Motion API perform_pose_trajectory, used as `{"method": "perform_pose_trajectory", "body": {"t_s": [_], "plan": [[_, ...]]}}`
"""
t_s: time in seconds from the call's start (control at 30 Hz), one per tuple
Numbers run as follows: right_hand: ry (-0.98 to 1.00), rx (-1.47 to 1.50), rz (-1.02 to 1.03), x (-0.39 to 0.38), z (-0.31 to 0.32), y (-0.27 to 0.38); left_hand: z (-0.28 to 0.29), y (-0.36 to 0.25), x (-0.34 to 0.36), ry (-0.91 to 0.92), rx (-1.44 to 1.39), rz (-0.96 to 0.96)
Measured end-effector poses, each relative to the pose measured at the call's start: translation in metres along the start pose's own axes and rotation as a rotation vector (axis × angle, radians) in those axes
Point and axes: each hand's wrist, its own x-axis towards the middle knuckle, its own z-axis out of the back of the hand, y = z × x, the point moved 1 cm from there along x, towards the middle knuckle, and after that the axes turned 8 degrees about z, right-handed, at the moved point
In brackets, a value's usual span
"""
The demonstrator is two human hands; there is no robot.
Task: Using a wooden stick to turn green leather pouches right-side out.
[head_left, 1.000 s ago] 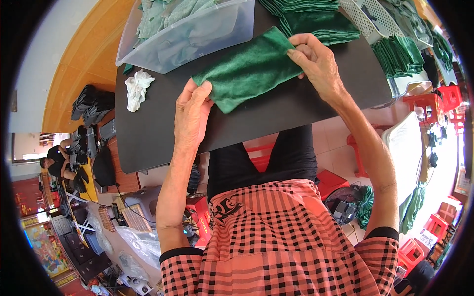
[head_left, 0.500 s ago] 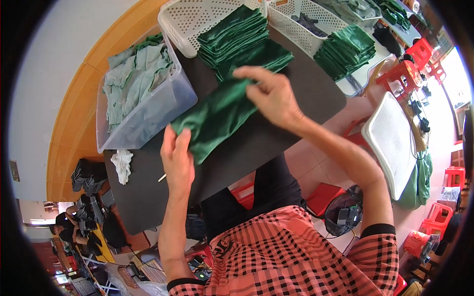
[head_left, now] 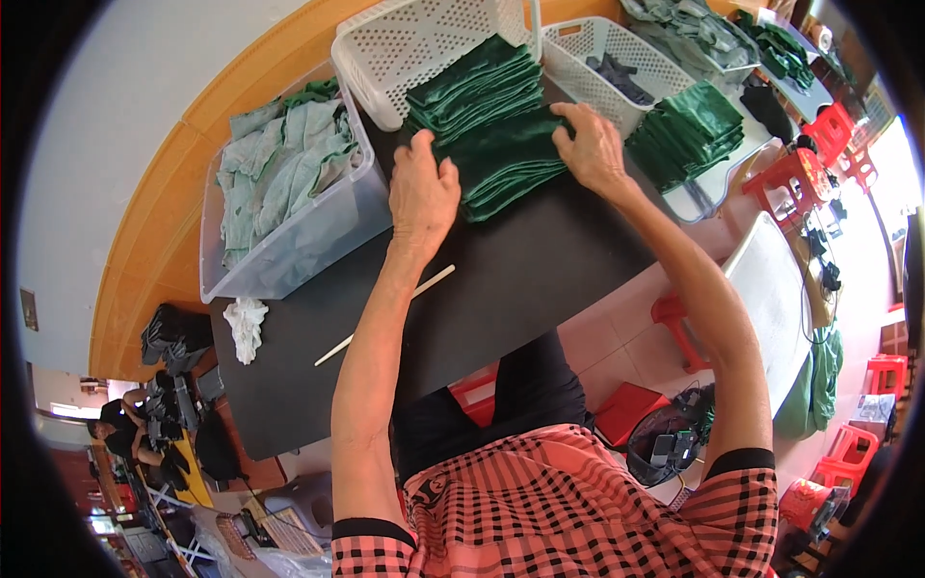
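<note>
hands are busy on the dark table (head_left: 540, 279). our left hand (head_left: 422, 191) lies flat on the near left edge of the stack of green cloths (head_left: 487, 120), fingers spread a little and pressing down, not gripping. our right hand (head_left: 590, 144) rests on the right side of the top cloth, fingers bent and pinching its edge, we think, though we cannot see the tips well.

the stack sits at the far side of the table, touching the white basket (head_left: 424, 48) behind it. to the left is a clear bin (head_left: 289, 246) full of pale green cloths (head_left: 279, 164). to the right is another white basket (head_left: 617, 58) with dark things inside, and past it a second pile of green cloths (head_left: 689, 130) on a lighter table. a thin wooden stick (head_left: 385, 313) lies on the table near our left arm, apart from the stack. a small white rag (head_left: 246, 323) lies at the near left, just beside the clear bin.

we judge that we are laying a folded cloth on top of the stack and patting it even. the next move, we think, calls for both hands to let go softly so the pile stays neat, then for one hand to reach left to the clear bin for a new cloth.
</note>
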Motion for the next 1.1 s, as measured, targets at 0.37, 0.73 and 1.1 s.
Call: {"method": "perform_pose_trajectory", "body": {"t_s": [0.37,0.73,1.1], "plan": [[0.185,0.037,0.045,-0.001,-0.004,-0.027,-0.024,-0.012,-0.048,0.164,0.045,-0.407],[-0.099,0.251,-0.305,0.021,0.022,-0.020,-0.009,-0.012,-0.047,0.071,0.052,-0.443],[0.554,0.815,0.411,-0.025,-0.049,0.320,0.139,0.024,-0.201,0.735,-0.427,-0.495]]}}
